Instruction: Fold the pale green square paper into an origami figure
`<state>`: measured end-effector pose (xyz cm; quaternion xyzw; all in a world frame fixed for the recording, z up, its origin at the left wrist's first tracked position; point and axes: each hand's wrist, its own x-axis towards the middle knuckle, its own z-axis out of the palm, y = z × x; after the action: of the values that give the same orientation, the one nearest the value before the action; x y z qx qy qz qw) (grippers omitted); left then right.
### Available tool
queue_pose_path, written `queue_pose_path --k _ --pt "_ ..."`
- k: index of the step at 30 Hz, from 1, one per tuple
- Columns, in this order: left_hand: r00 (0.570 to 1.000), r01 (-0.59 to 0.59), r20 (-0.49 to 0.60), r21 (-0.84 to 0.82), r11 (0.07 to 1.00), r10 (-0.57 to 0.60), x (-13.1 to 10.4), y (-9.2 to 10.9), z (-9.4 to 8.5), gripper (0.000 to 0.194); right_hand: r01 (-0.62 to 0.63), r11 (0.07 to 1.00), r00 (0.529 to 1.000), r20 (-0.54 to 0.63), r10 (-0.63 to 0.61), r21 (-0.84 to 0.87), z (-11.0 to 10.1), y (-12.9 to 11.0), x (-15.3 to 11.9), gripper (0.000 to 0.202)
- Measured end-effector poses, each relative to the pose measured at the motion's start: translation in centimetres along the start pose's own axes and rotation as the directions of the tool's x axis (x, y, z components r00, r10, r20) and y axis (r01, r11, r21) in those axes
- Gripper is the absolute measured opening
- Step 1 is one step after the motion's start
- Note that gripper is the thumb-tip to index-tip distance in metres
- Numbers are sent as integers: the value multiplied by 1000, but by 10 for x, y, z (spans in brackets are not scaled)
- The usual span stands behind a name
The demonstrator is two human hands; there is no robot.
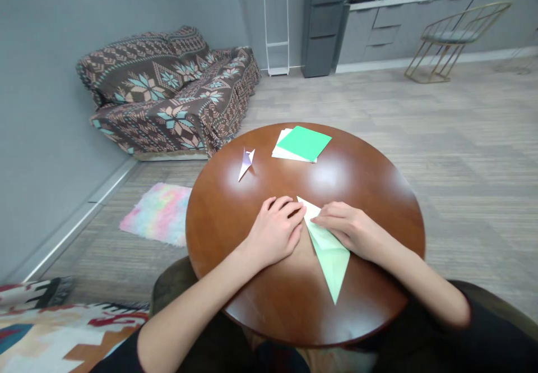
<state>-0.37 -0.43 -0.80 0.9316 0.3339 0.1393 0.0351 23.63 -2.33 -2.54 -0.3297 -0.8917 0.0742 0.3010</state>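
Note:
A pale green sheet of origami paper [332, 263], folded into a long pointed kite with a whiter flap at its upper part, lies on the round table. One narrow tip points away from me and the other toward me. My right hand [351, 227] rests on its right side, fingers pressed together and pinching the flap. On the left, my left hand [277, 230] lies on the tabletop with its fingers loosely spread and bent. Its index fingertip touches the paper's left edge near the far tip. My right fingers hide part of the flap.
The brown table [227, 238] has a rounded edge. At its far side lies a bright green sheet [305, 143] over white sheets [282, 151]. A small purple and white folded paper crane [246, 162] stands at the far left. Beyond are a patterned sofa [168, 92] and a fluffy rug [157, 213].

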Motion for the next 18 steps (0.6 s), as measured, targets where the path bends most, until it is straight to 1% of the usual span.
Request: queue_pose_path --k 4,9,12,18 --pt "1000 -21 7 -35 999 21 -1 -1 -2 41 5 997 1000 12 -4 -77 4 1 3 24" --pt "1000 -15 -10 -33 999 15 -2 1 -1 42 32 977 999 16 -30 -209 8 -5 3 23" --pt "1000 -25 3 -27 999 25 -1 1 0 43 49 977 999 25 -45 -210 10 -9 2 24" --pt "1000 -28 12 -23 999 28 1 3 0 43 7 975 1000 30 0 -224 13 -10 1 26"
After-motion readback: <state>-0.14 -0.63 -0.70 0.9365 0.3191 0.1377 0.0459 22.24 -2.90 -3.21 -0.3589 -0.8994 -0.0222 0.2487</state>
